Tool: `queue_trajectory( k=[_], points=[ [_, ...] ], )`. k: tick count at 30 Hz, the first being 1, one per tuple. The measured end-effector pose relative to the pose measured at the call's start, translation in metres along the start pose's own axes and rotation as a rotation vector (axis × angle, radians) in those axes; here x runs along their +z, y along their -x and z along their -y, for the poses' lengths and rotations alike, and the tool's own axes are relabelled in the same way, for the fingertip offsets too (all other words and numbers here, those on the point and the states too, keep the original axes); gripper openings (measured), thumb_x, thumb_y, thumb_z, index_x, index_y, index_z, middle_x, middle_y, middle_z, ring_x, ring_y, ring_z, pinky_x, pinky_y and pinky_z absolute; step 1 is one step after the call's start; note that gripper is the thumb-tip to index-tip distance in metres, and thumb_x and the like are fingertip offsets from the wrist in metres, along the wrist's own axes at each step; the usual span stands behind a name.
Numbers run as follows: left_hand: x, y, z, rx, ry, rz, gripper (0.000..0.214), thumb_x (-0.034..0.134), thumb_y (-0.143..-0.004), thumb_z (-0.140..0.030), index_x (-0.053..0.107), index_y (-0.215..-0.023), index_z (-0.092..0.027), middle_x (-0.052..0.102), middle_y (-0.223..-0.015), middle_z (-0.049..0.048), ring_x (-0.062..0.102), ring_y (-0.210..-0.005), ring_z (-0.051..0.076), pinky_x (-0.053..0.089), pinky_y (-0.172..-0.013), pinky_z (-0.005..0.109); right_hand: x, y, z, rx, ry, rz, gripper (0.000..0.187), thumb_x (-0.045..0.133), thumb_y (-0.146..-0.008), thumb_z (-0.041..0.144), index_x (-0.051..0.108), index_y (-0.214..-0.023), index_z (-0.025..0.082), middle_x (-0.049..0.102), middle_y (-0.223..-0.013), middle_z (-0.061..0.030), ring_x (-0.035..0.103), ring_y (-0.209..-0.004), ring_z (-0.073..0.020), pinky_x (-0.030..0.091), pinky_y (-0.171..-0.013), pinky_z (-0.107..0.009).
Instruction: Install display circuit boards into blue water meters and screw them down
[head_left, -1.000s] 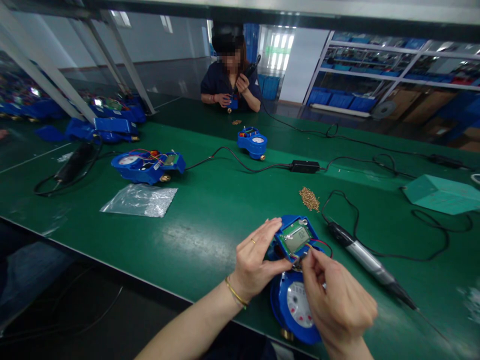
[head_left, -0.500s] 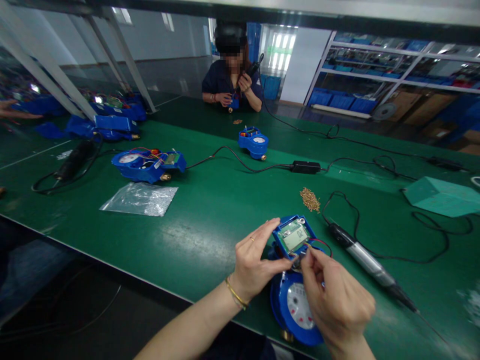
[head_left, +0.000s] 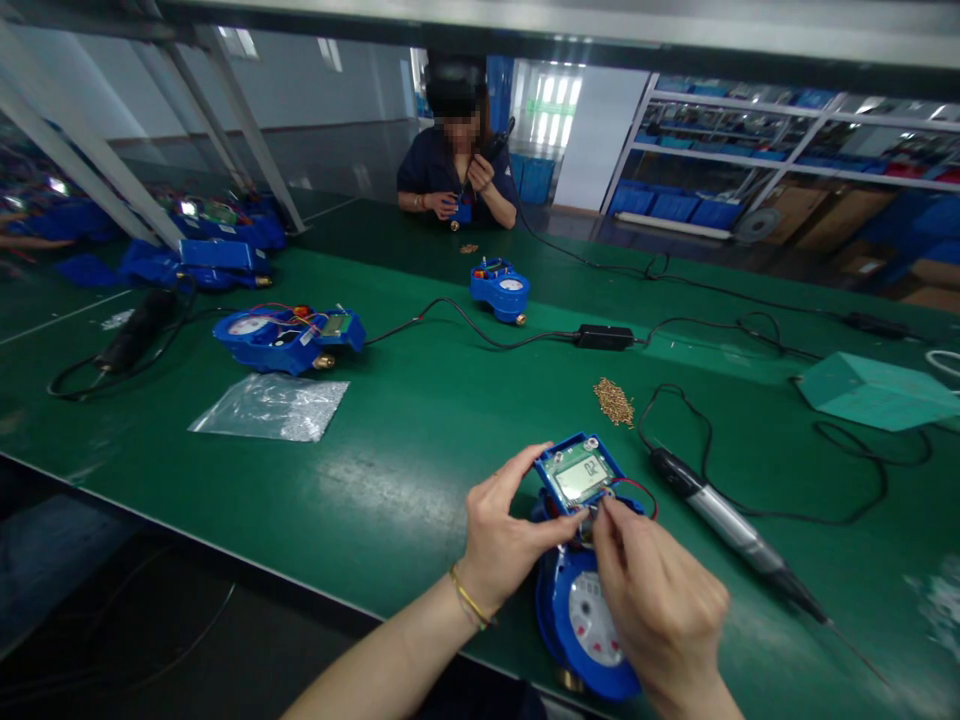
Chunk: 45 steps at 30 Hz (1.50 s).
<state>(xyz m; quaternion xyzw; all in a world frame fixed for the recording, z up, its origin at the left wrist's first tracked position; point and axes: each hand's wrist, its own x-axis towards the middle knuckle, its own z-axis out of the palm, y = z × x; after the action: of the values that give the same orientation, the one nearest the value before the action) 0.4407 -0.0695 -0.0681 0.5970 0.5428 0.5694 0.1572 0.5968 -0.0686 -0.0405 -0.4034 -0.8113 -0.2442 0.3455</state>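
Note:
Near the front edge of the bench stands a blue water meter (head_left: 553, 610) with a round white dial and a brass fitting at its lower end. My left hand (head_left: 499, 525) holds its raised blue display housing (head_left: 546, 487) between fingers and thumb. A green circuit board with a lit LCD screen (head_left: 581, 477) sits in that housing. At the housing's lower right corner, my right hand (head_left: 660, 590) pinches thin wires (head_left: 609, 491), whose ends are hidden by the fingers. A red and black wire pair (head_left: 643, 490) loops out to the right.
An electric screwdriver (head_left: 739, 530) lies at right, its cord behind it. Small brass screws (head_left: 614, 402) are piled beyond the meter. Other blue meters (head_left: 501, 290) and a clear plastic bag (head_left: 271, 407) rest on the green bench (head_left: 405, 420). Across it sits a co-worker (head_left: 459, 165).
The view has shifted slightly, and the LCD screen shows more clearly with the housing tilted a little differently. Both hands keep their hold; the right fingertips stay at the wires.

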Motion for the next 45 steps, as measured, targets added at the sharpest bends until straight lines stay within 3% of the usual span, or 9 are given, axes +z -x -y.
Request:
queue_trajectory(
  k=[6,10,13,16,22,31,41,45],
  points=[
    [-0.002,-0.002,0.0,-0.001,0.009,0.001,0.058,0.084,-0.069,-0.031,0.063,-0.122,-0.017,0.074,-0.114,0.0077,0.073,-0.1,0.022,0.061,-0.092,0.035,0.0,0.0,0.0,0.162,-0.155,-0.053,0.012,0.059,-0.098,0.022,0.066,-0.094,0.013,0.071,-0.07,0.0001,0.065,-0.052,-0.0086,0.047,-0.055,-0.02],
    [-0.003,-0.002,0.0,0.019,-0.013,-0.005,0.058,0.084,-0.069,-0.029,0.063,-0.122,-0.016,0.074,-0.114,0.0087,0.073,-0.1,0.023,0.061,-0.092,0.035,0.0,0.001,0.001,0.441,-0.444,-0.018,0.018,0.065,-0.093,0.033,0.061,-0.088,0.017,0.067,-0.065,0.0034,0.065,-0.049,-0.0077,0.051,-0.05,-0.014],
    [-0.003,-0.001,0.0,0.006,-0.025,-0.003,0.059,0.084,-0.069,-0.029,0.063,-0.122,-0.017,0.075,-0.114,0.0082,0.074,-0.098,0.023,0.061,-0.091,0.035,-0.003,-0.002,0.001,0.694,-0.704,0.076,0.02,0.066,-0.09,0.036,0.062,-0.093,0.016,0.067,-0.066,0.001,0.065,-0.049,-0.0111,0.054,-0.048,-0.016],
    [-0.003,0.0,0.0,0.015,-0.04,0.01,0.059,0.084,-0.07,-0.031,0.062,-0.123,-0.016,0.074,-0.115,0.0084,0.073,-0.1,0.023,0.06,-0.093,0.035,-0.008,-0.009,0.0,0.915,-0.907,0.174,0.027,0.064,-0.089,0.041,0.066,-0.094,0.014,0.063,-0.057,0.0008,0.058,-0.041,-0.0115,0.049,-0.039,-0.018],
    [-0.004,0.0,0.001,0.023,-0.068,0.019,0.061,0.084,-0.07,-0.032,0.061,-0.125,-0.018,0.073,-0.119,0.007,0.072,-0.103,0.022,0.059,-0.096,0.034,-0.012,-0.019,-0.003,1.139,-1.079,0.209,0.036,0.075,-0.075,0.048,0.068,-0.081,0.013,0.06,-0.052,-0.0011,0.052,-0.037,-0.0114,0.043,-0.034,-0.019],
    [-0.004,0.0,0.003,0.12,-0.072,0.004,0.063,0.083,-0.072,-0.031,0.058,-0.128,-0.017,0.072,-0.121,0.0086,0.071,-0.106,0.022,0.057,-0.099,0.033,-0.011,-0.021,-0.005,1.113,-1.038,0.227,0.035,0.074,-0.073,0.048,0.069,-0.078,0.014,0.057,-0.05,0.0005,0.048,-0.038,-0.0091,0.038,-0.034,-0.016],
    [-0.006,-0.002,0.005,0.283,-0.057,0.007,0.068,0.081,-0.074,-0.022,0.052,-0.135,-0.016,0.068,-0.128,0.0117,0.067,-0.116,0.024,0.053,-0.107,0.038,-0.005,-0.009,-0.004,0.65,-0.536,0.085,0.015,0.062,-0.088,0.032,0.067,-0.085,0.017,0.063,-0.058,0.0048,0.057,-0.044,-0.0061,0.047,-0.048,-0.013],
    [-0.005,0.0,0.004,0.233,-0.068,-0.006,0.067,0.082,-0.073,-0.023,0.054,-0.133,-0.016,0.069,-0.127,0.0113,0.069,-0.112,0.023,0.055,-0.104,0.036,-0.006,-0.01,-0.003,0.594,-0.502,0.089,0.014,0.061,-0.09,0.03,0.066,-0.085,0.018,0.062,-0.057,0.0056,0.057,-0.043,-0.0052,0.046,-0.048,-0.012]
  ],
)
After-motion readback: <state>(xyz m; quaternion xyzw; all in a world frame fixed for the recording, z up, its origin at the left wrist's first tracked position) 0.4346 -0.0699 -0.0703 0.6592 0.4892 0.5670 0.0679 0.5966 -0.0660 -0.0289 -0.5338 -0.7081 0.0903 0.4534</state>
